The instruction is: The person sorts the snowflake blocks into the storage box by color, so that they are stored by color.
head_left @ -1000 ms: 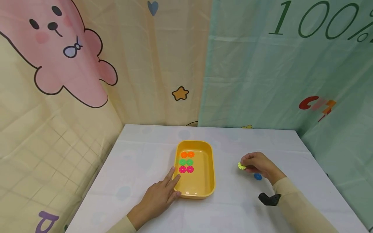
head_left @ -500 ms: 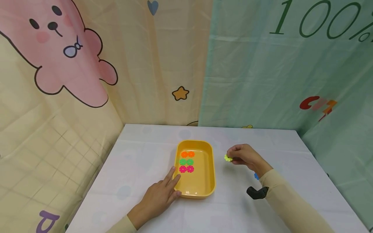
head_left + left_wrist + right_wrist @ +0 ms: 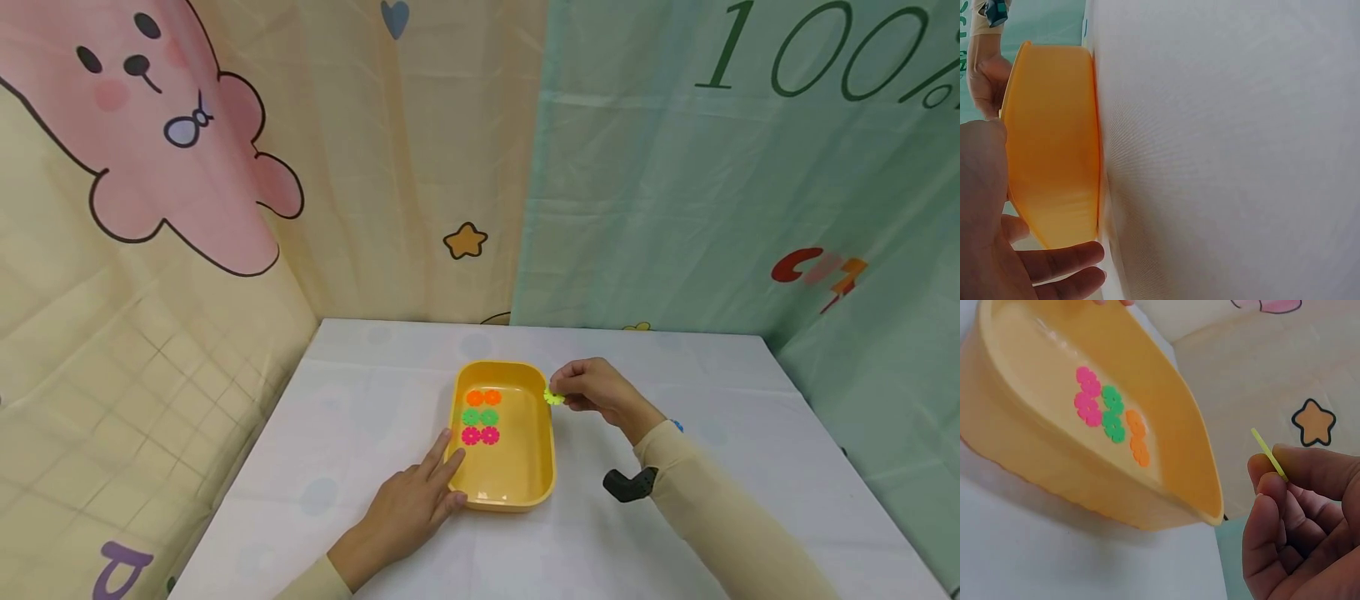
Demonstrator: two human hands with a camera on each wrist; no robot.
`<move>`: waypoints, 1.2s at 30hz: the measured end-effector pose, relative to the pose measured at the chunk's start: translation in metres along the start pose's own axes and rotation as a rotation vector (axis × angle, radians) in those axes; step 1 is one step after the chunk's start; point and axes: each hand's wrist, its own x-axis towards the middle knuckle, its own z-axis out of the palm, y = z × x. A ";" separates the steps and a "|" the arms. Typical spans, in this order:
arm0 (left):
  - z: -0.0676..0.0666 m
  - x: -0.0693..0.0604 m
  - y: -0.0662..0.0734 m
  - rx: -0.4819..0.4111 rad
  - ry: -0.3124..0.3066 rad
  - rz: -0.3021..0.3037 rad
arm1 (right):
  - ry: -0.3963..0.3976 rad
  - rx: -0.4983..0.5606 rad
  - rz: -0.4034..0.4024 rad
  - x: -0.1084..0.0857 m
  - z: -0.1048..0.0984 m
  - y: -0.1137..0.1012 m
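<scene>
Between thumb and fingertips, my right hand (image 3: 603, 393) pinches a thin yellow flower-shaped disc (image 3: 553, 397). It is held at the right rim of a yellow plastic tray (image 3: 542, 479), and the right wrist view shows the disc (image 3: 1269, 455) edge-on above table level. My left hand (image 3: 408, 507) lies against the tray's left side, its extended fingers touching the rim and wall. Inside the tray, paired flower discs lie flat in rows: orange (image 3: 492, 397), green (image 3: 470, 417) and pink (image 3: 471, 436). A blue disc (image 3: 677, 425) is mostly hidden behind the right wrist.
The tray stands on a white-covered table (image 3: 360, 375). Printed curtains (image 3: 420, 167) hang behind the table and along its sides. A black wrist device (image 3: 630, 485) sticks out from the right sleeve.
My right hand has carried the yellow disc leftward and away from me, from near the blue disc to the tray's right rim. The left hand and tray have stayed put.
</scene>
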 end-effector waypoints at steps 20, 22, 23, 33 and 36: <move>-0.003 0.002 0.001 -0.008 -0.016 -0.006 | -0.057 0.022 -0.011 0.010 0.058 -0.013; -0.003 0.001 0.001 -0.009 -0.017 -0.007 | -0.065 0.008 -0.002 0.011 0.064 -0.013; -0.003 0.001 0.001 -0.010 -0.016 -0.006 | -0.071 0.004 0.001 0.012 0.067 -0.012; -0.004 0.001 0.001 -0.014 -0.010 -0.002 | -0.096 -0.029 -0.017 0.013 0.100 -0.001; -0.004 0.001 0.001 -0.011 -0.013 -0.004 | -0.089 -0.066 -0.035 0.013 0.109 0.001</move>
